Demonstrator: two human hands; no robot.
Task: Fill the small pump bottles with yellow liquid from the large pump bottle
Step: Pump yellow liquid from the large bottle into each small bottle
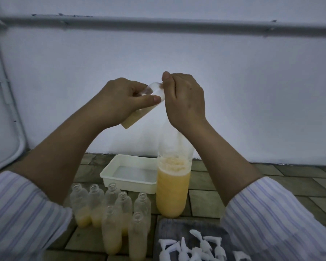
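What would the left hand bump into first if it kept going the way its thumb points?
Probably the right hand. The left hand grips a tilted small bottle, its thumb aimed right, and the bottle's neck already sits at the right hand's fingers. Depth is hard to judge.

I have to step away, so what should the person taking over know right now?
Left hand grips a tilted small bottle, partly filled with yellow liquid. Right hand is at its neck, fingers curled; what they hold is hidden.
Large bottle stands on the floor, about half full, no pump head visible on it.
Done: seven uncapped small bottles hold some yellow liquid.
Left: cap the held bottle, then the others; white pump heads lie on the dark mat.
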